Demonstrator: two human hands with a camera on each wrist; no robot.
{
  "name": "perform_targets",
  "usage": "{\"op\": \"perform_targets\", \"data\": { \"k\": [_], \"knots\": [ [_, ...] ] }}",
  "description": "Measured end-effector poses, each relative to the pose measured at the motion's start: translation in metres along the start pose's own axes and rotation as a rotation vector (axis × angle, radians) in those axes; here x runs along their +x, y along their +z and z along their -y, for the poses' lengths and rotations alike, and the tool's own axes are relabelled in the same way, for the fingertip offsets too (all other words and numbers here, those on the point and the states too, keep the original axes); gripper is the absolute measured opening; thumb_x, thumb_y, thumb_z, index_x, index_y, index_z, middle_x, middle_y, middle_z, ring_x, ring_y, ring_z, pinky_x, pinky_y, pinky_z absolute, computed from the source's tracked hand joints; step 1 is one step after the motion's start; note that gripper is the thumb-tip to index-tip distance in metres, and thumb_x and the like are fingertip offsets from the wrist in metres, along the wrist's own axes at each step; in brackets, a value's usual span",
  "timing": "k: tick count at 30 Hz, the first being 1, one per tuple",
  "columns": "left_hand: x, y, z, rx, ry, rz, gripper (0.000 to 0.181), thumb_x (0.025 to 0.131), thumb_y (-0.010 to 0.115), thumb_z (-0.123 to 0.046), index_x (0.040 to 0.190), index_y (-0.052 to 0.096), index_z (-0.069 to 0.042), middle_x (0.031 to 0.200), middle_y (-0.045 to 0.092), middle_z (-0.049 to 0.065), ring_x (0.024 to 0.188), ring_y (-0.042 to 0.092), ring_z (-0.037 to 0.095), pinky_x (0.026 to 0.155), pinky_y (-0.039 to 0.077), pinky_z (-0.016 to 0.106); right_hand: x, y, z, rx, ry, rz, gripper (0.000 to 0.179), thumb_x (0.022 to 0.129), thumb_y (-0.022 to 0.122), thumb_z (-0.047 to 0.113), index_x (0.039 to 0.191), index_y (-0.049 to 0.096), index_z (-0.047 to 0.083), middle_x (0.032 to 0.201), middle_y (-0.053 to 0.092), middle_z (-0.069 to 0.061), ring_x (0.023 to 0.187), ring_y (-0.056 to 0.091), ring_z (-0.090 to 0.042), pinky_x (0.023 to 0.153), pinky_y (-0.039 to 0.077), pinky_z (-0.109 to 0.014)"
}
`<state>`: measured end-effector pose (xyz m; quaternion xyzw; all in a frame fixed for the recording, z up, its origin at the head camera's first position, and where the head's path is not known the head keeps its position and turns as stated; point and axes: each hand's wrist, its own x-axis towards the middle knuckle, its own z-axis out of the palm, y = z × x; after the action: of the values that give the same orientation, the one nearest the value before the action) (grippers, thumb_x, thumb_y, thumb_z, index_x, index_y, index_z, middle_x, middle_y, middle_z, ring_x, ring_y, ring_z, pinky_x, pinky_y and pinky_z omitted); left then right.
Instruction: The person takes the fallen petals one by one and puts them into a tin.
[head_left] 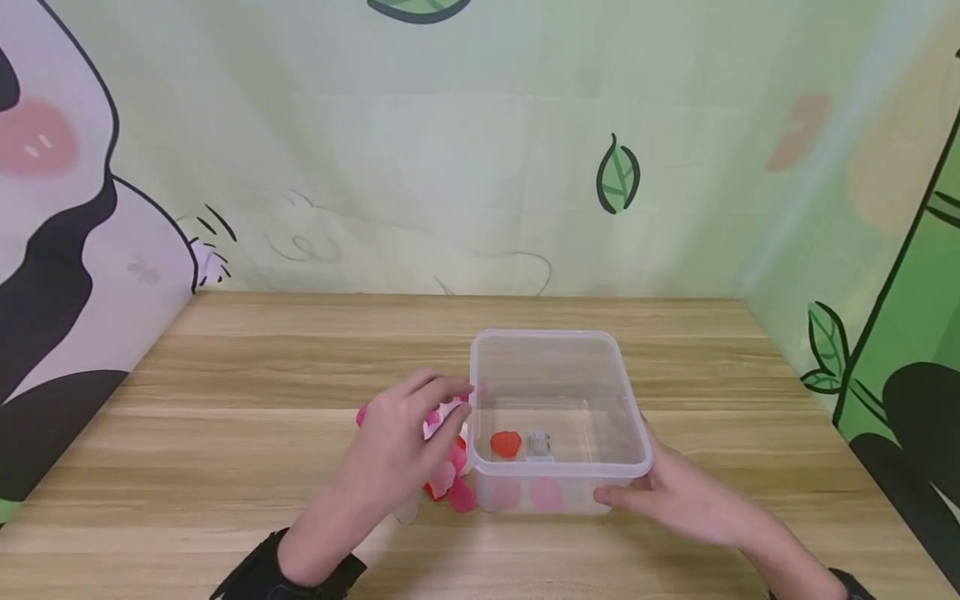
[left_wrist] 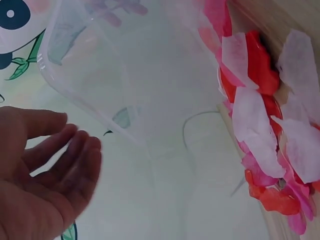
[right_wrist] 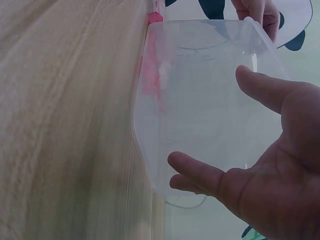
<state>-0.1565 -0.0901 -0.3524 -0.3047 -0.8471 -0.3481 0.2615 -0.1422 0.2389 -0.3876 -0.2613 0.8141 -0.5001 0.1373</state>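
A clear plastic box (head_left: 558, 492) without a lid stands upright on the table. A red petal (head_left: 506, 444) and a small greyish patch show at its bottom, and pink shapes show through the front wall. My left hand (head_left: 397, 437) hovers at the box's left rim, fingers loosely bent and nothing between them. Partly hidden under that hand lies a pile of pink, white and red artificial petals (head_left: 453, 475), close against the box. At the box's front right corner, my right hand (head_left: 682, 492) rests with its thumb along the front wall and fingers spread along the right side.
The wooden table (head_left: 300, 350) runs back to a wall hanging (head_left: 450, 167) printed with leaves and cartoon pandas. Black bands (head_left: 292, 567) show at the wrists. The box's rim stands above the petal pile.
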Motion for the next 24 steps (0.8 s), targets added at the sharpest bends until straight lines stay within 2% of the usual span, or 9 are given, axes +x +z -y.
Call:
{"op": "perform_targets", "data": {
  "k": [3,5,9,13,15,18,20,24],
  "knots": [
    [0.000,-0.003,0.002,0.066,-0.104,0.058,0.018,0.086,0.080,0.001,0.103,0.075,-0.001,0.098,0.072,0.006,0.082,0.070,0.019,0.069,0.059,0.028,0.000,0.000,0.000,0.004,-0.013,0.003,0.102,0.096,0.075,0.019,0.164,-0.001,0.028,0.140,0.051,-0.026,0.120,0.060,-0.034,0.093,0.054,-0.035],
    [-0.001,-0.003,0.003,0.112,-0.207,0.134,0.020,0.085,0.081,-0.001,0.104,0.075,-0.002,0.099,0.072,0.007,0.081,0.069,0.019,0.067,0.058,0.028,0.000,0.000,0.000,0.007,-0.021,0.005,0.102,0.096,0.075,0.019,0.164,-0.001,0.027,0.141,0.051,-0.026,0.121,0.059,-0.035,0.094,0.054,-0.036],
    [-0.002,-0.002,0.007,0.169,-0.385,0.350,0.023,0.084,0.084,-0.006,0.104,0.074,-0.002,0.098,0.069,0.008,0.082,0.065,0.020,0.072,0.059,0.033,0.000,-0.001,0.000,0.008,-0.018,0.004,0.102,0.096,0.075,0.019,0.164,0.000,0.028,0.141,0.051,-0.025,0.122,0.058,-0.036,0.095,0.053,-0.035],
    [-0.003,-0.001,0.010,0.182,-0.510,0.574,0.022,0.082,0.087,-0.011,0.096,0.071,-0.006,0.086,0.063,0.003,0.079,0.060,0.019,0.073,0.058,0.034,0.000,-0.001,0.000,-0.007,-0.009,-0.002,0.101,0.096,0.076,0.021,0.164,0.001,0.026,0.141,0.051,-0.024,0.123,0.058,-0.035,0.097,0.051,-0.034],
    [-0.005,0.000,0.012,0.169,-0.561,0.657,0.023,0.082,0.087,-0.012,0.095,0.068,-0.008,0.081,0.060,0.002,0.075,0.058,0.019,0.068,0.056,0.033,0.000,-0.001,0.000,-0.009,-0.008,-0.004,0.101,0.095,0.076,0.021,0.164,0.002,0.026,0.141,0.051,-0.023,0.123,0.057,-0.035,0.097,0.051,-0.034],
    [-0.007,0.001,0.012,0.122,-0.613,0.730,0.025,0.084,0.085,-0.012,0.099,0.065,-0.007,0.078,0.057,0.003,0.066,0.058,0.018,0.059,0.054,0.031,0.000,-0.001,0.000,-0.004,-0.015,-0.003,0.102,0.095,0.076,0.020,0.164,0.001,0.025,0.141,0.051,-0.024,0.123,0.057,-0.035,0.097,0.051,-0.034],
    [-0.009,0.003,0.013,0.084,-0.617,0.744,0.023,0.086,0.084,-0.011,0.096,0.064,-0.007,0.075,0.056,0.004,0.059,0.059,0.018,0.053,0.052,0.030,0.000,-0.001,0.000,-0.002,-0.015,-0.001,0.103,0.095,0.076,0.020,0.164,0.000,0.025,0.142,0.050,-0.024,0.123,0.057,-0.036,0.097,0.051,-0.035],
    [-0.013,0.006,0.015,0.043,-0.606,0.746,0.019,0.089,0.081,-0.012,0.088,0.062,-0.009,0.072,0.056,0.005,0.051,0.058,0.018,0.050,0.051,0.030,0.000,0.000,0.001,-0.009,-0.019,-0.003,0.103,0.095,0.076,0.020,0.164,0.000,0.025,0.141,0.051,-0.025,0.123,0.057,-0.035,0.097,0.051,-0.034]
  ]
}}
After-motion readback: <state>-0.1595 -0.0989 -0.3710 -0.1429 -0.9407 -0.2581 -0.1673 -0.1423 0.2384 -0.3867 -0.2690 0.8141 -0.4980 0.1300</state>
